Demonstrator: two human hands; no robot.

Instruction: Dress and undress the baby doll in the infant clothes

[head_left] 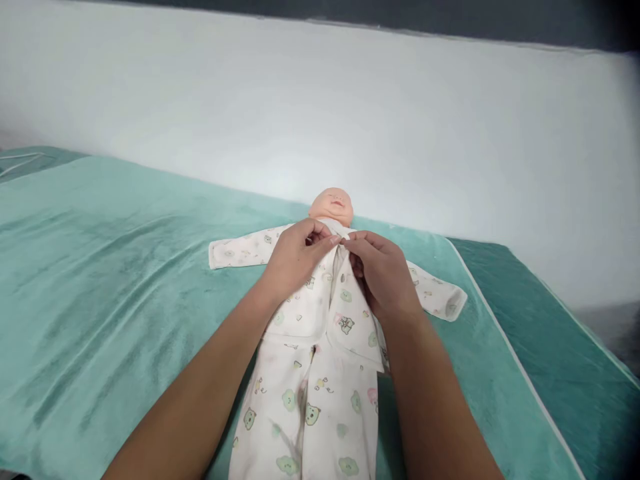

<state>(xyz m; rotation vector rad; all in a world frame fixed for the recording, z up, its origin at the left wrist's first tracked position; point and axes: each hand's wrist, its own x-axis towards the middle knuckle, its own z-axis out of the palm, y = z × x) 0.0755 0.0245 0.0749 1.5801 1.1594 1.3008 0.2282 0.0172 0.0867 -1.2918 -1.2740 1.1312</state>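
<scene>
A baby doll (333, 204) lies on its back, its head toward the wall. It wears a white printed jacket (300, 313) and matching trousers (340, 413). At the neck end of the jacket's front opening, my left hand (299, 253) pinches the fabric edge between thumb and fingers. My right hand (383, 270) grips the opposite front edge, fingertips almost touching those of the left. Below my hands the two front panels hang slightly apart. Both sleeves stretch out to the sides. Whatever fastener lies between my fingertips is hidden.
A light green blanket (100, 287) with several wrinkles covers the surface under the doll. Darker green cloth (540, 300) shows beyond its white edging on the right. A white wall (300, 107) rises close behind the doll's head.
</scene>
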